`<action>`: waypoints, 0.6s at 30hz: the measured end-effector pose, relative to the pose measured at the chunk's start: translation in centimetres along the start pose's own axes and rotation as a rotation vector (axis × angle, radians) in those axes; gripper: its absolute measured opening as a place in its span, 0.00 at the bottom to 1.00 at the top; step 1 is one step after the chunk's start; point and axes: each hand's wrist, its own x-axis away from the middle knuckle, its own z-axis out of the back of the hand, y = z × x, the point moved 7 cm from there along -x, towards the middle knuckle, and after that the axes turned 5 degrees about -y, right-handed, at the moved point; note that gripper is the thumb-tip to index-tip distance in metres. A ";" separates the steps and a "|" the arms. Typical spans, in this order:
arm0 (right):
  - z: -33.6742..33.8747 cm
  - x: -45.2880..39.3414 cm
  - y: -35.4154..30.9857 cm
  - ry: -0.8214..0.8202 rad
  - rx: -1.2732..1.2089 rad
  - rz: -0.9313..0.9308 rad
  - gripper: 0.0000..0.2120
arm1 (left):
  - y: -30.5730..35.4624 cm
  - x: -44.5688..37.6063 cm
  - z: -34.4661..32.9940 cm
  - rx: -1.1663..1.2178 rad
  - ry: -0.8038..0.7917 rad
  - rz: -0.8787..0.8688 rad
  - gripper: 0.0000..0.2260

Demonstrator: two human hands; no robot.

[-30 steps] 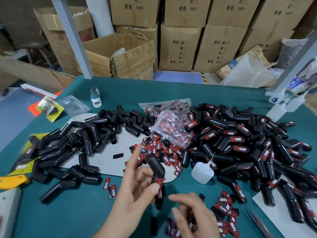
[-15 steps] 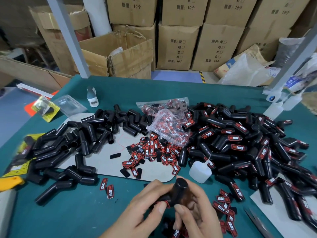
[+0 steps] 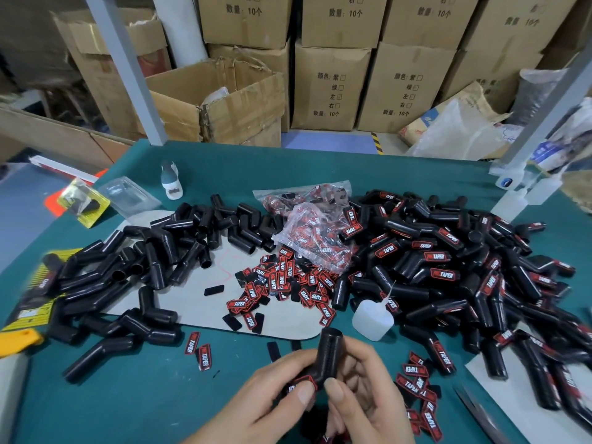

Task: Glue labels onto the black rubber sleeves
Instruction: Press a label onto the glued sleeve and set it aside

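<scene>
Head view: both hands [image 3: 320,395] grip bent sleeve [image 3: 330,354], left thumb pressing label [image 3: 304,381]; plastic bag [image 3: 307,225] holds labels.

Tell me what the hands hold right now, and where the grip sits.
Both hands hold one black rubber sleeve at its lower bent end; left thumb presses a label.

Bare green table [image 3: 134,408] lies open front-left; sleeve heaps [image 3: 448,267] and a glue bottle [image 3: 371,318] crowd the right.

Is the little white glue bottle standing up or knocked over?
Standing up. The white squeeze bottle sits on its base on the green table, thin nozzle pointing up, beside the pile of labelled sleeves.
</scene>
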 end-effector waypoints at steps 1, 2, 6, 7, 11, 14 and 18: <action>0.1 0.0 0.0 0.005 0.008 -0.005 0.24 | -0.1 0.1 -0.1 0.022 -0.001 0.010 0.19; 0.1 -0.1 0.0 0.010 0.017 -0.010 0.24 | -0.2 0.2 -0.1 0.028 0.003 0.012 0.19; 0.2 -0.1 0.0 0.027 0.033 -0.023 0.26 | -0.4 0.0 -0.1 -0.003 0.023 0.017 0.19; 0.1 -0.1 -0.1 0.026 0.023 -0.024 0.25 | -0.4 -0.1 0.0 -0.012 0.037 0.023 0.19; 0.1 -0.2 -0.4 0.020 0.036 -0.019 0.23 | -0.6 0.0 0.0 0.007 0.032 0.050 0.19; 0.2 -0.2 -0.6 0.026 0.063 -0.021 0.24 | -0.9 0.1 -0.3 0.056 0.013 0.061 0.19; 0.1 -0.1 -1.0 0.027 0.090 -0.021 0.24 | -0.6 0.0 -0.3 0.035 0.016 0.030 0.19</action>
